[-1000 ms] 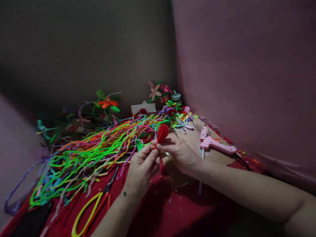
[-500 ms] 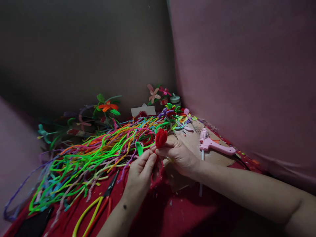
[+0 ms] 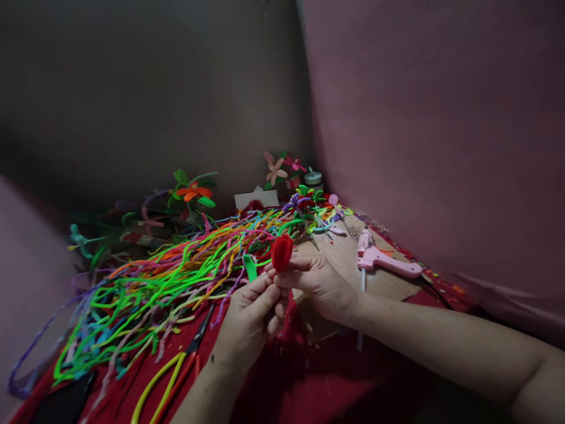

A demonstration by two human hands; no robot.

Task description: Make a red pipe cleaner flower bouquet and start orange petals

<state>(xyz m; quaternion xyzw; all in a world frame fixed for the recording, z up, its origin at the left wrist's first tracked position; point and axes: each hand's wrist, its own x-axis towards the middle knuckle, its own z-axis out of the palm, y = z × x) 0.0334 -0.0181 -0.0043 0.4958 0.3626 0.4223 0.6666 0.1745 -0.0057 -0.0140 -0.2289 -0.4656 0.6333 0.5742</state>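
Observation:
A red pipe-cleaner flower (image 3: 281,252) stands just above both hands. My right hand (image 3: 320,284) is closed, its fingertips pinching the flower at its base. My left hand (image 3: 249,315) is also closed, with thumb and fingers pressed to the flower's stem right beside the right fingertips. A small green pipe-cleaner leaf (image 3: 249,266) sticks up beside my left fingertips. Both hands hover over a red cloth (image 3: 309,383), close to a sheet of cardboard (image 3: 344,259).
A big tangle of coloured pipe cleaners (image 3: 168,271) spreads to the left. Yellow-handled scissors (image 3: 176,365) lie at the front. A pink glue gun (image 3: 379,256) rests on the cardboard. Finished flowers (image 3: 194,191) and a small jar (image 3: 313,175) stand at the back, by the walls.
The red flower and both hands have drifted slightly left and down. My left fingers have shifted their pinch on the stem.

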